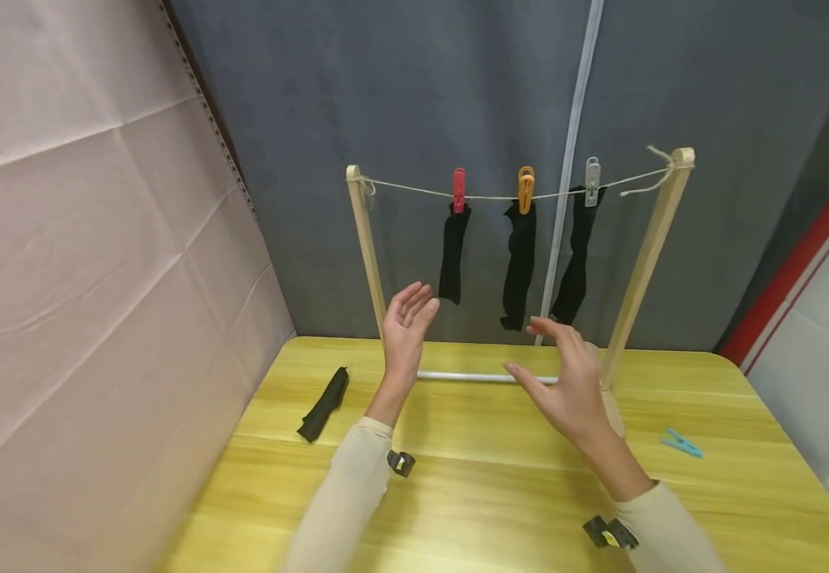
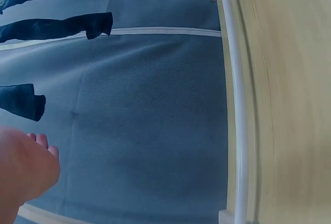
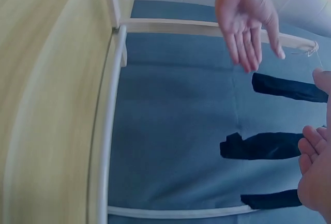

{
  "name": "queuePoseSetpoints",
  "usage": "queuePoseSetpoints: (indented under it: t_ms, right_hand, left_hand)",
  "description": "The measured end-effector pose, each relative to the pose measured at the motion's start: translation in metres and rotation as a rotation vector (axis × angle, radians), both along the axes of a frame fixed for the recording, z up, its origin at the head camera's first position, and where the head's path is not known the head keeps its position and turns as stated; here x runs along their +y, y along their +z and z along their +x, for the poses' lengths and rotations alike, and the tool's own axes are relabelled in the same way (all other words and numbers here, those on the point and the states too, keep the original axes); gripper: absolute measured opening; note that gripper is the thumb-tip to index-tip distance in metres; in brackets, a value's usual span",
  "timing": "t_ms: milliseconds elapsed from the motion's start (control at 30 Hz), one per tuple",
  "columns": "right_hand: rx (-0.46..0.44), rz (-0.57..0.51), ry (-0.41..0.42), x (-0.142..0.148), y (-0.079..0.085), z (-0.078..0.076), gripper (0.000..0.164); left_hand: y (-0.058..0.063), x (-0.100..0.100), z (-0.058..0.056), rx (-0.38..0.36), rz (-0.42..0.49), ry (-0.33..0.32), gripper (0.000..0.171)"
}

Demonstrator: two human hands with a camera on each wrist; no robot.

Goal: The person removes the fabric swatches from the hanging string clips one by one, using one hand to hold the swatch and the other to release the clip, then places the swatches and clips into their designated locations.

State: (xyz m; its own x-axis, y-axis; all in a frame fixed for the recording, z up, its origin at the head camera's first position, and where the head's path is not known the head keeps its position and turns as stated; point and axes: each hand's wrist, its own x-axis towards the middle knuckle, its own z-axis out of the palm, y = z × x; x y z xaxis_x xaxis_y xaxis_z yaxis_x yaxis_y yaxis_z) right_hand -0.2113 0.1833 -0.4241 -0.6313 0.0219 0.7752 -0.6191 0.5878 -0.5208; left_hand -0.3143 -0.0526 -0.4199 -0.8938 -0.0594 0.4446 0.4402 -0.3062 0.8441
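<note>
Three black socks hang from a thin string: a left sock (image 1: 453,255) under a red clothespin (image 1: 459,191), a middle sock (image 1: 519,267) under an orange clothespin (image 1: 525,189), and a right sock (image 1: 574,267) under a grey clothespin (image 1: 592,181). My left hand (image 1: 406,330) is raised just below and left of the left sock, fingers relaxed, holding nothing. Apart from it, my right hand (image 1: 577,386) is held below the right sock, thumb and fingers spread with nothing between them. In the right wrist view, the left hand (image 3: 248,25) shows its palm and loosely straight fingers.
A wooden frame's left post (image 1: 366,247) and right post (image 1: 647,263) carry the string; a white bar (image 1: 468,376) joins them low down. Another black sock (image 1: 324,404) lies on the table (image 1: 457,509) at left, a blue clothespin (image 1: 683,442) at right. Grey curtain (image 1: 414,95) stands behind.
</note>
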Motion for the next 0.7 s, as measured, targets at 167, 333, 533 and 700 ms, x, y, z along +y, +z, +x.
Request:
queuePoseSetpoints:
  t_ms: [167,333,533,700]
  right_hand:
    - [-0.014,0.005,-0.007,-0.008,0.009,-0.005,0.075]
    - [-0.002,-0.008,-0.007,-0.014,0.018,-0.01,0.072]
    - [-0.001,-0.017,0.001,-0.023,0.024,-0.013,0.073]
    - [0.043,0.005,-0.012,-0.028,0.037,-0.018,0.071]
  left_hand:
    - [-0.001,0.01,-0.011,-0.049,-0.013,-0.035,0.052]
    - [0.001,0.018,-0.02,-0.09,0.011,-0.073,0.045]
    - [0.003,0.026,-0.027,-0.087,0.061,-0.07,0.035]
    - [0.005,0.029,-0.028,-0.058,0.076,-0.095,0.021]
